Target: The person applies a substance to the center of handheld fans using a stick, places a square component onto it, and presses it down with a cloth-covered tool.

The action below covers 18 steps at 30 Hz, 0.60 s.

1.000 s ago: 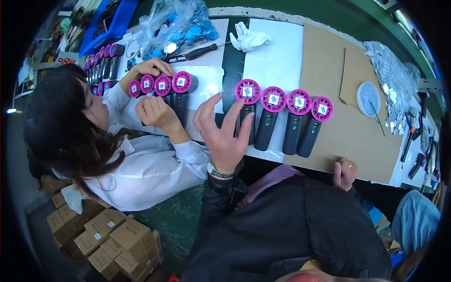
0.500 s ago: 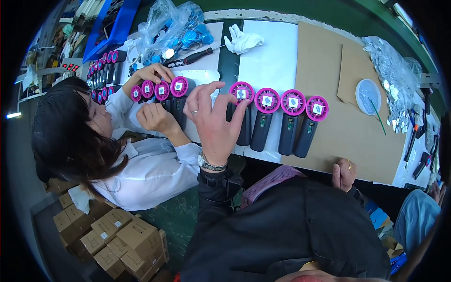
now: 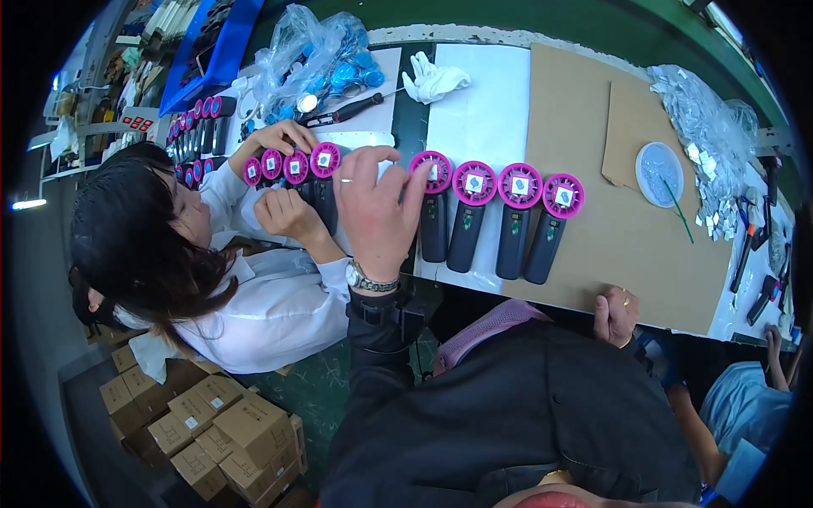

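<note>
Several handheld fans lie in a row on the table before me, with pink round heads, black handles and a small white square on each hub. My left hand (image 3: 378,212) hovers by the leftmost fan (image 3: 434,224), fingers curved and thumb apart, nothing visible between them. The thumb tip overlaps the edge of that fan's head; whether it touches cannot be told. Beside it lie a second fan (image 3: 467,233), a third fan (image 3: 512,241) and the rightmost fan (image 3: 546,245). My right hand (image 3: 616,315) rests closed at the table's near edge, with nothing visible in it.
At my left a co-worker in white has both hands at more pink fans (image 3: 295,167). Beyond are a screwdriver (image 3: 356,110), a white glove (image 3: 434,78) and a bag of blue discs (image 3: 343,72). Cardboard (image 3: 584,254), a white tub (image 3: 660,173) and silvery packets (image 3: 707,127) lie right.
My left hand has shifted left from the leftmost fan, uncovering more of its handle. My right hand stays at the table edge. The whole view has shifted slightly.
</note>
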Motion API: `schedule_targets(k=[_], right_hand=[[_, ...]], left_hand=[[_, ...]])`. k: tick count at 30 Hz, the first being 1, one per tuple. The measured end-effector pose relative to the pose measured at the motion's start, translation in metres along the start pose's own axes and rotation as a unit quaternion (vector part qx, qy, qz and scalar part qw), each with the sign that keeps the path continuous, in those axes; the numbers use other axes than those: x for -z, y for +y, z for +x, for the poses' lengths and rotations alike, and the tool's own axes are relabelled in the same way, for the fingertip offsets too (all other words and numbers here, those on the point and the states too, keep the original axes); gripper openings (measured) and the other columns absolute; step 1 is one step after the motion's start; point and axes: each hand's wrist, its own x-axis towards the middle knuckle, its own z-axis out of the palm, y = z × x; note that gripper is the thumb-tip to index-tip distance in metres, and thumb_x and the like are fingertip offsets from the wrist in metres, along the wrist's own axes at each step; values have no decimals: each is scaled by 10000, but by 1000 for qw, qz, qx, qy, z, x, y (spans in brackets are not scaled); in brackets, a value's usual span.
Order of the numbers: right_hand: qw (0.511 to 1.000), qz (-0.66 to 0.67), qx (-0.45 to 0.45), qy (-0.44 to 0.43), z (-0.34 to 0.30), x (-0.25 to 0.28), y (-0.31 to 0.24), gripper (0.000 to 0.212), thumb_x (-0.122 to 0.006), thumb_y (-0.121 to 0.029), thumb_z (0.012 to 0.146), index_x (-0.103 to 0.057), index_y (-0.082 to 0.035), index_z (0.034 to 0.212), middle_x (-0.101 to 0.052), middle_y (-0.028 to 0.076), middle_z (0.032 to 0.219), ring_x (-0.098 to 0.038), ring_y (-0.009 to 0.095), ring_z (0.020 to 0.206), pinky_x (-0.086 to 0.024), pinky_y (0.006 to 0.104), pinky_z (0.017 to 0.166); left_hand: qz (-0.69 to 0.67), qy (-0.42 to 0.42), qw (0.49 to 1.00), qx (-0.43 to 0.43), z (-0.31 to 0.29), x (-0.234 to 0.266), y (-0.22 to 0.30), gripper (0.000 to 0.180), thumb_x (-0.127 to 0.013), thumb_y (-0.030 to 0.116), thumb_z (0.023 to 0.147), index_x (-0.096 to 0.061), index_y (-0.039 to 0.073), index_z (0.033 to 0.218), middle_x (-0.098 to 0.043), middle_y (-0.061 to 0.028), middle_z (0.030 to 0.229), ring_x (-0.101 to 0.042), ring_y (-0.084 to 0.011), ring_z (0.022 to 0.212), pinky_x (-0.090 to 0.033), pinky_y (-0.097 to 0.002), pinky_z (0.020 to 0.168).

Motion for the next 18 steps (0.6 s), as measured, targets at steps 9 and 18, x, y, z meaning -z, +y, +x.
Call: schedule_targets(k=[9,18], right_hand=[[1000,11,-2,-3,0,-2,0,284,-691,41,895,-475,-38,727,-411,121,660,-437,312,525,-321,443,520],[1000,0,4,0,1,-2,-1,280,-687,36,899,-477,-36,728,-415,125,663,-447,315,527,-322,441,519]], left_hand=[[-97,-26,994,31,14,-2,9,72,-790,38,863,-743,73,903,-710,-94,1131,-624,-337,1144,-486,-456,943],[-163,-87,983,13,1,6,-15,253,-662,-104,729,-773,101,829,-718,-95,1225,-603,-363,1272,-495,-465,1002]])
